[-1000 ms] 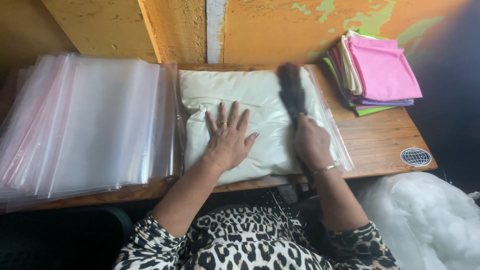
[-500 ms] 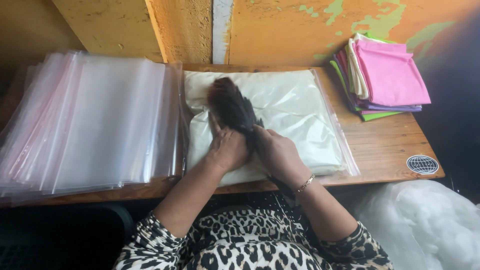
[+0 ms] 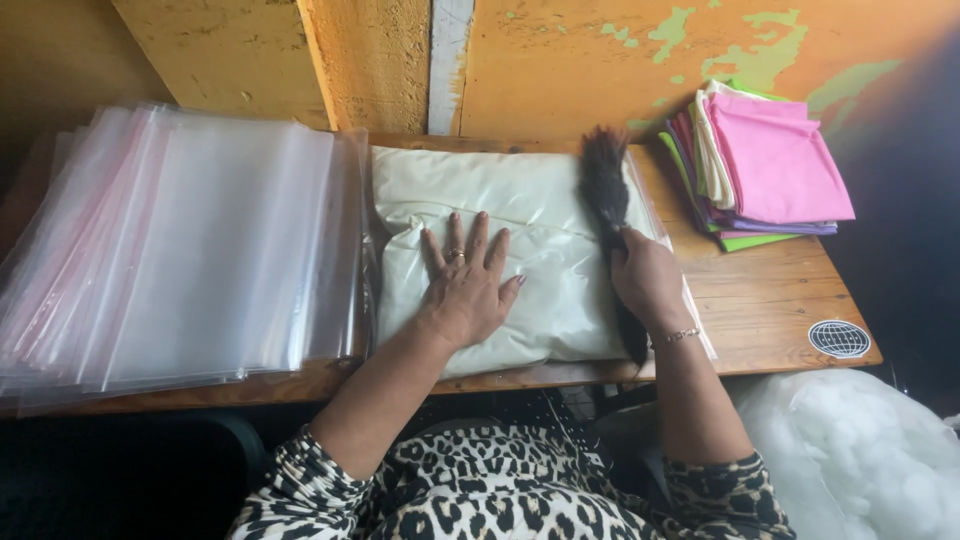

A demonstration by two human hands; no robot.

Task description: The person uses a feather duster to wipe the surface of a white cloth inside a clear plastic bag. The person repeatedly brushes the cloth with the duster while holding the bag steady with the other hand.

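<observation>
1. Pillow (image 3: 520, 260), off-white and sealed in a clear plastic bag, lies flat on the wooden worktop (image 3: 760, 310), centred in front of the person; its long axis runs left to right, the near long edge at the worktop's front edge.
2. Left hand (image 3: 465, 285) rests palm down on the pillow's near-left half, fingers spread and pointing away from the body; it grips nothing, only presses.
3. Right hand (image 3: 648, 285) sits at the pillow's right short edge, fingers wrapped around the handle of a dark brush (image 3: 605, 190); bristle end points away from the body toward the wall, handle end trails back past the wrist.
4. Key relation: brush axis runs front to back, crosswise to the pillow's long axis, along the right edge; right hand is the one on the brush, left hand anchors the bag well apart from it.
5. Stack of clear plastic bags (image 3: 190, 250) lies just beside the pillow on the left; folded cloths (image 3: 770, 170), pink on top, sit at the far right; white stuffing (image 3: 850, 460) shows below the worktop at right.
</observation>
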